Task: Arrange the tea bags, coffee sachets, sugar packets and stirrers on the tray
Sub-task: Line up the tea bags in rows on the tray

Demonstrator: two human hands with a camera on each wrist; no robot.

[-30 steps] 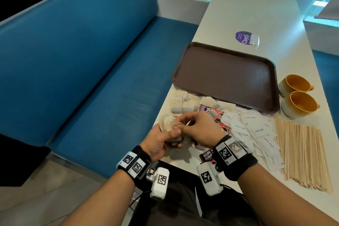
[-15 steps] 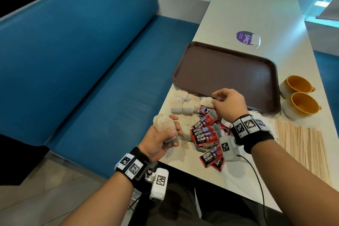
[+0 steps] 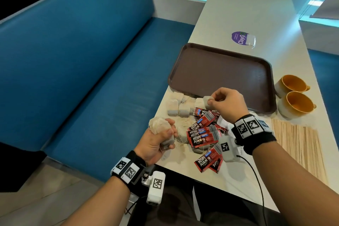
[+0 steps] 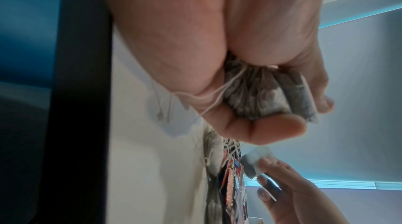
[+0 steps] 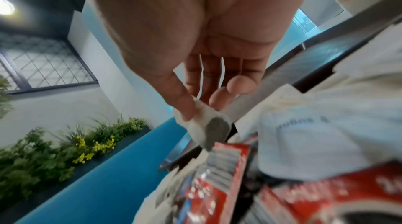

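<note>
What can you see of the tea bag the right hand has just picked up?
The tea bag is a small pale pouch of thin, papery mesh, with dark tea showing grey through its lower part. The right hand pinches its upper end between thumb and fingertips, so it hangs tilted, lifted just above the red coffee sachets by the near edge of the brown tray. Only the hand appears to touch it. No string or tag can be made out on it.

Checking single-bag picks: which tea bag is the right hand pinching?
The tea bag lifted beside the tray's near edge, pinched by the right hand; others lie on the table or sit bunched in the left hand.
</note>
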